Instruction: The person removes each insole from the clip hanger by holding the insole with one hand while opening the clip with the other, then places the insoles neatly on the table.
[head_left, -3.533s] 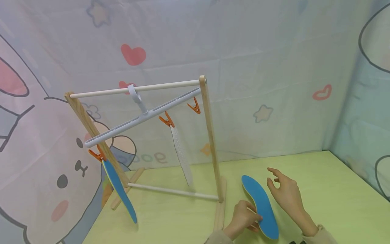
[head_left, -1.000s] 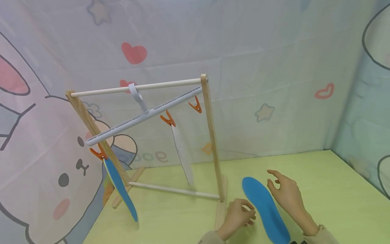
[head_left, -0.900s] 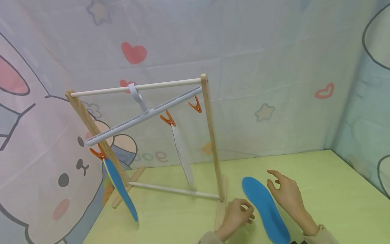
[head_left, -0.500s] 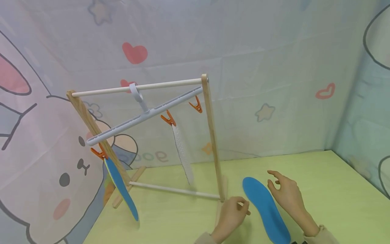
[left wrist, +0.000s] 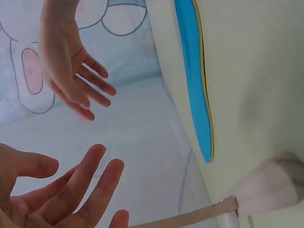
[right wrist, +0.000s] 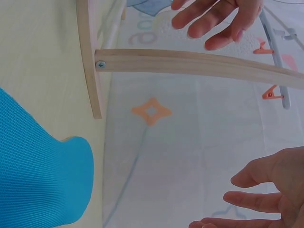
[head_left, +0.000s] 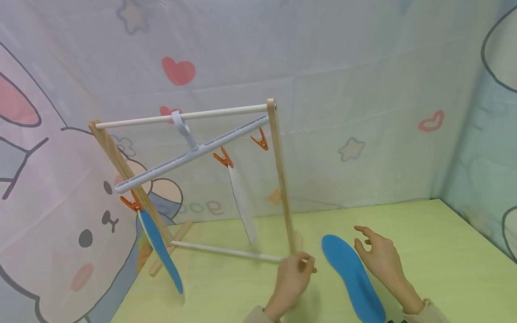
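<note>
A blue insole (head_left: 352,273) lies on the yellow-green table between my two hands. My left hand (head_left: 291,277) hovers near the foot of the rack's right post, fingers relaxed and holding nothing. To the right of the insole my right hand (head_left: 379,258) is raised, its fingers loosely bent and apart, with nothing in them. On the wooden rack (head_left: 279,179) hangs a pale hanger (head_left: 194,152) with orange clips. One orange clip (head_left: 132,202) holds a second blue insole (head_left: 160,251); the middle clip (head_left: 224,158) holds a thin white insole-like piece (head_left: 242,204) seen edge-on. The right clip (head_left: 260,140) holds nothing.
The rack's lower crossbar (head_left: 226,252) runs above the table toward my left hand. A printed cloth (head_left: 323,89) closes off the back and sides. The table (head_left: 436,251) extends to the right of my right hand.
Earlier my left hand held the insole's edge; it has let go and moved left to the rack's right post. The insole now lies flat. My right hand stays nearly still.
</note>
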Motion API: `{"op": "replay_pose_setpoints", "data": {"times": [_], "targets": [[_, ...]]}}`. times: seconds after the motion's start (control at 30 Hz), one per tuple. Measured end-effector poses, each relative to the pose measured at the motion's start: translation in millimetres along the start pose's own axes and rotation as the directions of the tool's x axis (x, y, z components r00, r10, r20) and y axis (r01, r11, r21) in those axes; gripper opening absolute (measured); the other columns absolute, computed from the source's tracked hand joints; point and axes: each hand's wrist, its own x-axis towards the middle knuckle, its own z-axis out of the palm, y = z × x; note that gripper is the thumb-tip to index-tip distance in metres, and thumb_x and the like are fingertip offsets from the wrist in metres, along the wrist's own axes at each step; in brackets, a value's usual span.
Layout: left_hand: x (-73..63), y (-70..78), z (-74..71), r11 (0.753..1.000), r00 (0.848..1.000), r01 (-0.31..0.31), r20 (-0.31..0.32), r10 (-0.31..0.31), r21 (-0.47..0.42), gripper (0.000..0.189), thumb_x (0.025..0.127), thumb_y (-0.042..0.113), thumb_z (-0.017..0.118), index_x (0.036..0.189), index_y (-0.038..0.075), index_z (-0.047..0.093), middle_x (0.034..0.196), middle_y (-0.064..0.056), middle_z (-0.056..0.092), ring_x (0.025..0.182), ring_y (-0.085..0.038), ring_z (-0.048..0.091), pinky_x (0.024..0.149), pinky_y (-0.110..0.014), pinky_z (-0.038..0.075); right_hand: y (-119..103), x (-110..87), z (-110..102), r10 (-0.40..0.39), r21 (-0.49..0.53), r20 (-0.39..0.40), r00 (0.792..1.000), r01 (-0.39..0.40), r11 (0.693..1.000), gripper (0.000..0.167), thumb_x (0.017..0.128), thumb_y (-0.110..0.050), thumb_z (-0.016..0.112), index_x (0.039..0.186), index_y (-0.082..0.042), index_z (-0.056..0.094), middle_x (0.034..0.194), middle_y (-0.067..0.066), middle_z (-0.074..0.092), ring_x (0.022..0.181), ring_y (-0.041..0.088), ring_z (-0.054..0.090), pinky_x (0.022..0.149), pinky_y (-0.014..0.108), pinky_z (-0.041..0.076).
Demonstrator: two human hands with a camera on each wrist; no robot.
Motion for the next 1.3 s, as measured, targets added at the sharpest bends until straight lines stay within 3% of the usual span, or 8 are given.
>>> {"op": "replay_pose_setpoints", "data": {"times": [0.3, 0.5, 0.6, 0.73, 0.8, 0.97, 1.07, 1.3], "targets": [[1.6, -7.3, -17.5, 0.99, 0.99, -0.116, -0.075, 0.122, 0.08, 0.016, 0.088, 0.013, 0.053, 0.09, 0.003, 0.065, 0.073, -0.006, 0.069, 0.059, -0.007, 0.061, 0.05, -0.01, 0.044, -5, -1.3, 0, 0.005, 0.015, -0.002, 1.0, -0.005, 1.0, 0.03, 0.086, -0.012, 0.052, 0.115, -0.005, 0.057, 0.084, 0.02, 0.066, 0.082, 0.038, 0.063, 0.033, 0.022, 0.031], [2.4, -10.1, -24.0, 0.989, 0.987, -0.124, -0.095, 0.131, 0.074, 0.017, 0.087, 0.012, 0.053, 0.094, 0.001, 0.064, 0.078, -0.009, 0.07, 0.064, -0.012, 0.065, 0.051, -0.009, 0.046, -4, -1.3, 1, 0.001, 0.008, -0.011, 1.0, -0.001, 1.0, 0.029, 0.085, -0.013, 0.053, 0.113, -0.006, 0.058, 0.058, 0.007, 0.058, 0.081, 0.037, 0.063, 0.031, 0.021, 0.028], [2.3, -11.6, -25.9, 0.99, 0.987, -0.125, -0.095, 0.132, 0.07, 0.016, 0.087, 0.011, 0.053, 0.095, 0.002, 0.064, 0.078, -0.011, 0.069, 0.061, -0.01, 0.064, 0.047, -0.009, 0.044, -4, -1.2, 2, 0.003, 0.01, -0.013, 1.0, -0.002, 1.0, 0.029, 0.086, -0.014, 0.053, 0.113, -0.006, 0.058, 0.068, 0.015, 0.063, 0.082, 0.037, 0.063, 0.034, 0.021, 0.032], [2.8, -12.9, -27.4, 0.991, 0.989, -0.118, -0.086, 0.123, 0.061, 0.017, 0.087, 0.01, 0.052, 0.097, 0.001, 0.063, 0.081, -0.014, 0.069, 0.049, -0.003, 0.058, 0.038, -0.009, 0.039, -6, -1.4, 1, 0.013, 0.017, 0.001, 1.0, -0.013, 1.0, 0.03, 0.087, -0.018, 0.053, 0.114, -0.006, 0.058, 0.095, 0.023, 0.065, 0.083, 0.038, 0.063, 0.038, 0.023, 0.036], [3.0, -13.4, -28.4, 0.991, 0.988, -0.121, -0.085, 0.126, 0.059, 0.017, 0.087, 0.009, 0.051, 0.097, 0.001, 0.063, 0.082, -0.014, 0.069, 0.043, -0.003, 0.055, 0.034, -0.01, 0.037, -7, -1.4, 1, 0.022, 0.013, 0.014, 1.0, -0.022, 1.0, 0.031, 0.087, -0.02, 0.053, 0.115, -0.007, 0.058, 0.086, 0.021, 0.066, 0.084, 0.038, 0.063, 0.037, 0.023, 0.035], [3.2, -15.5, -31.2, 0.976, 0.974, -0.178, -0.12, 0.193, 0.121, 0.015, 0.086, 0.007, 0.052, 0.094, 0.002, 0.064, 0.086, -0.011, 0.069, 0.067, -0.017, 0.066, 0.058, -0.021, 0.053, -10, -1.7, 1, 0.037, 0.005, 0.043, 0.998, -0.037, 0.999, 0.033, 0.087, -0.024, 0.055, 0.116, -0.009, 0.057, 0.057, 0.005, 0.055, 0.085, 0.036, 0.063, 0.033, 0.023, 0.029], [3.2, -16.3, -32.2, 0.969, 0.967, -0.195, -0.135, 0.216, 0.152, 0.015, 0.086, 0.008, 0.052, 0.094, 0.003, 0.064, 0.091, -0.012, 0.069, 0.086, -0.024, 0.066, 0.077, -0.034, 0.054, -12, -1.8, 2, 0.031, 0.001, 0.056, 0.998, -0.032, 1.0, 0.034, 0.086, -0.025, 0.056, 0.116, -0.01, 0.057, 0.055, 0.002, 0.053, 0.083, 0.034, 0.063, 0.033, 0.022, 0.027], [4.0, -17.7, -34.5, 0.965, 0.965, -0.215, -0.122, 0.233, 0.149, 0.017, 0.087, 0.009, 0.051, 0.097, 0.003, 0.063, 0.098, -0.013, 0.067, 0.093, -0.026, 0.063, 0.083, -0.038, 0.051, -16, -3.7, 3, -0.031, 0.009, 0.063, 0.998, 0.03, 1.0, 0.034, 0.085, -0.022, 0.058, 0.116, -0.008, 0.058, 0.1, 0.015, 0.066, 0.071, 0.023, 0.057, 0.043, 0.022, 0.03]]}}
